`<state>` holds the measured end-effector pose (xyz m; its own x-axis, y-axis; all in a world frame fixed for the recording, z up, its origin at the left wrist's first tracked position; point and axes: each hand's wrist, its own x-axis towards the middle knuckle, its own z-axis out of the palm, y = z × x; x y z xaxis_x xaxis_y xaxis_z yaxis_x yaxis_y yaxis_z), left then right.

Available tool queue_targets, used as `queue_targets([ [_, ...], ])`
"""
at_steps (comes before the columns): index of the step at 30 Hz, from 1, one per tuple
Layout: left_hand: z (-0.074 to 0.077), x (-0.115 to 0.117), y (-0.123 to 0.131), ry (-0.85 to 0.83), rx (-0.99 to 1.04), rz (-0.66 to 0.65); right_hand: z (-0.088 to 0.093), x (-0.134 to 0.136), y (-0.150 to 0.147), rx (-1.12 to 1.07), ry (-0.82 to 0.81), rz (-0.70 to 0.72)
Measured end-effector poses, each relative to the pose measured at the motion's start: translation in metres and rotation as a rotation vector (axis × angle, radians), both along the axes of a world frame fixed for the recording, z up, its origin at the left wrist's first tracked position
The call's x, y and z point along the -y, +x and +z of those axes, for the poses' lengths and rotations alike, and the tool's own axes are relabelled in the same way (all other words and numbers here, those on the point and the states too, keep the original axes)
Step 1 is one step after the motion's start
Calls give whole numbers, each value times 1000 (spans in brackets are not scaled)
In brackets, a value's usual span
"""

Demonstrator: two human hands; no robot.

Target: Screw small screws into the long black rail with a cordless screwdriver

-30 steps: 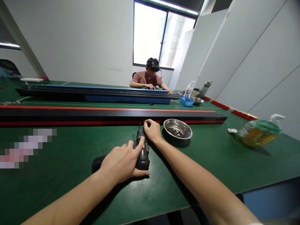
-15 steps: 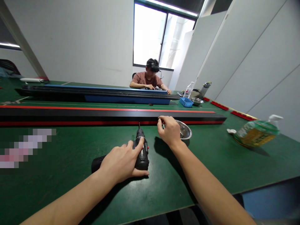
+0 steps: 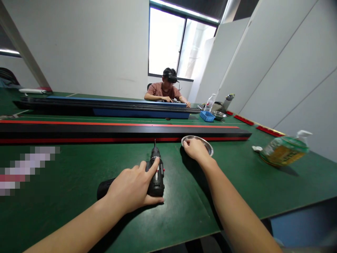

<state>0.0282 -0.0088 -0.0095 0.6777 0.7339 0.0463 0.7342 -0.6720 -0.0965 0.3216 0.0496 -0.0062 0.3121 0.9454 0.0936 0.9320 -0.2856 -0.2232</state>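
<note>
A black power drill lies on its side on the green table, its bit pointing at the long black bar with red edges. Over the drill rests my left hand, its fingers wrapped round the body. My right hand is inside the round metal bowl, fingers bent together and pointing down; its fingertips and whatever they touch are hidden.
Behind the bar lie long black and blue profiles. A person sits across the table. A blue basket, a second bowl and bottles stand back right; a large labelled bottle lies at the right.
My right hand has moved from the bowl's left rim down into the bowl. My left hand stays on the drill. The view has shifted slightly.
</note>
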Motion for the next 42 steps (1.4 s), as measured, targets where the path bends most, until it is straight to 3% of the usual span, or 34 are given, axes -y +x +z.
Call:
queue_targets([
  [23,7,5,-1,-42,5,-5,-1,-1,5,-27,-29,-37],
  [32,7,5,-2,-34,3,-12,-3,-2,11,-24,105,-122],
  [42,6,4,-2,-46,2,-4,-8,-1,16,-2,188,-69],
])
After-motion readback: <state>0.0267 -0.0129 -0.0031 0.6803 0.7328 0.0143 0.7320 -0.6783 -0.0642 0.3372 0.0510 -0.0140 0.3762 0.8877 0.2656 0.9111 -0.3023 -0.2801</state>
